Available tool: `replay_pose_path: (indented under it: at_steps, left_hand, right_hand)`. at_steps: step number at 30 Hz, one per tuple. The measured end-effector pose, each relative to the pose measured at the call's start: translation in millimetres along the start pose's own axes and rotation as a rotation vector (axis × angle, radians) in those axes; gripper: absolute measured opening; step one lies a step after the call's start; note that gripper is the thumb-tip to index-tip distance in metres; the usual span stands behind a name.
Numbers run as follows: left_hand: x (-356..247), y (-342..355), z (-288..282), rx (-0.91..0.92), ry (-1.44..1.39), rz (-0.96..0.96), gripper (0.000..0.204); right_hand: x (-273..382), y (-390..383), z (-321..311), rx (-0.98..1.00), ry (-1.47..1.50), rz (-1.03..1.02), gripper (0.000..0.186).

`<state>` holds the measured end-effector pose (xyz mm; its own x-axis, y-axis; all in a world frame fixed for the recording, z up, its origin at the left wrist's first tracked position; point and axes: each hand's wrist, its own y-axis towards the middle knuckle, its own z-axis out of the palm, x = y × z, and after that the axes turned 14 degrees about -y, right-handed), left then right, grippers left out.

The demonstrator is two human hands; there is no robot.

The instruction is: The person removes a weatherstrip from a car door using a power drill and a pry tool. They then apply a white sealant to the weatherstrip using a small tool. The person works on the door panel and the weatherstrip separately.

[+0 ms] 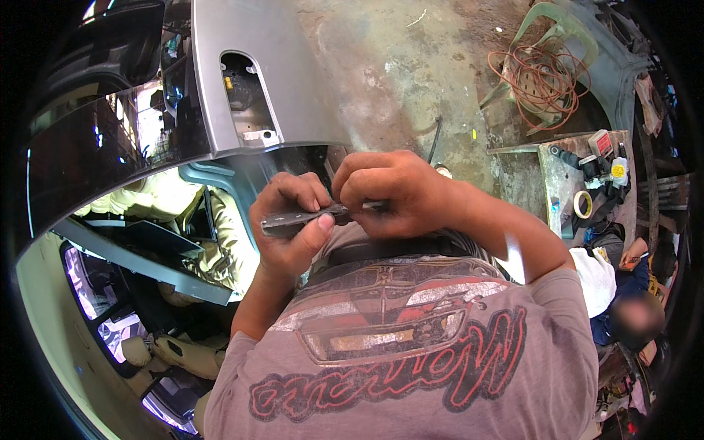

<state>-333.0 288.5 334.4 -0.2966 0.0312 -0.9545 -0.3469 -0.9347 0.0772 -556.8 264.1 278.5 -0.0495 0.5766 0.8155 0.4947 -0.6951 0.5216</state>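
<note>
The step in hand looks like close finger work on a flat, dark grey strip point(293, 218), which is up in front of the person's waist, above the grey shirt point(550, 352). The left hand point(284, 248) holds it pinched, thumb on the near side and fingers on the far side, with the strip's left end sticking out. The right hand point(400, 192) is drawn narrow, fingers curled in at the strip's right end; they hide the contact there, so I cannot tell whether they grip it or only press on it. As I judge it, the next move calls for a firm left pinch and fine control from the right fingertips, since the piece seems thin and nothing else supports it.

Far left of the hands is a silver car panel point(293, 66) with a long rounded opening point(247, 95). On the near left, the car's inside shows pale seats point(183, 356).

The floor beyond is stained concrete point(396, 88). Far right, a loose coil of orange hose point(539, 92) lies on a pale green plastic chair point(550, 13). Nearer on the right, a worn table point(551, 172) carries a roll of tape point(577, 209) and a bottle with a yellow label point(620, 173). Another person in a dark blue sleeve point(603, 328) is at the right edge.
</note>
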Motion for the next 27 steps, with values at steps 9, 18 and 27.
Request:
replay_pose_path:
  at_steps: [9,18,27]
  left_hand:
    - [-4,5,-1,0.097,0.1,0.106,0.02]
    - [-4,10,-3,0.163,0.135,0.155,0.022]
    - [-3,9,0,0.124,0.196,0.14,0.025]
  right_hand:
    - [8,3,-2,-0.01,0.053,0.063,0.021]
    - [9,0,0,0.022,-0.03,0.073,0.024]
    - [13,7,0,0.025,-0.045,0.119,0.022]
